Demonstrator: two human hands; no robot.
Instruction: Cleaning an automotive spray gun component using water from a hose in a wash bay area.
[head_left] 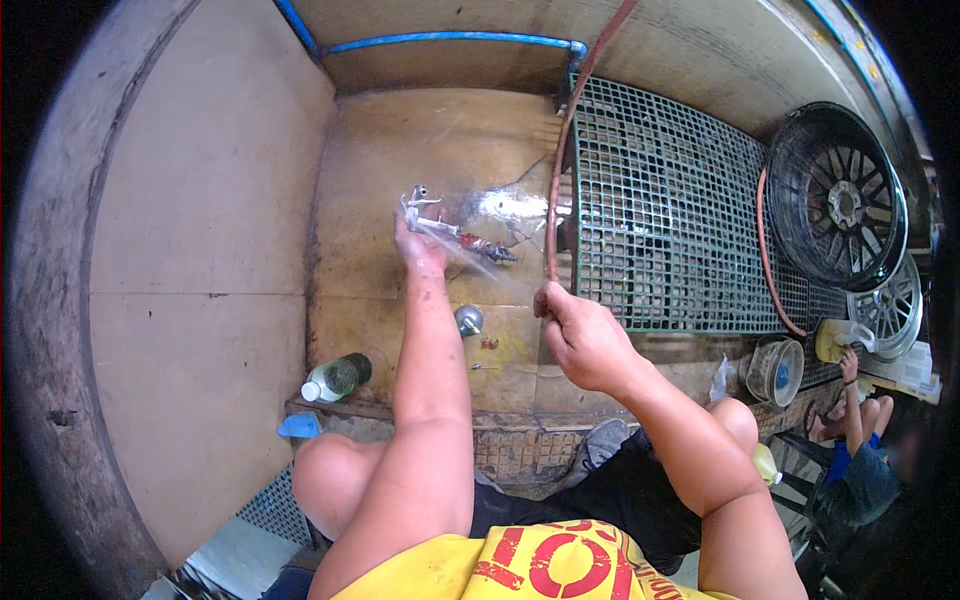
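Observation:
My left hand (420, 245) is closed round a silver spray gun (432, 226) with a red section toward its right end. The gun lies tilted across my palm, over the brown floor of the booth. To its right, my right hand (588, 338) grips the lower end of a reddish-brown hose (556, 190), which runs up past the top edge of the view. A thin streak of spray crosses between that hand and the gun. Below the gun, beside my left forearm, sits a small round grey metal cup (468, 319).
A dark bottle (345, 373) with a white cap lies by the blue scoop-like piece (299, 426). At right are a green grating (665, 210), a black wheel rim (840, 195), a silver rim (890, 305) and a bucket (775, 370). Another person (862, 480) sits far right, hand at a yellow cloth or sponge.

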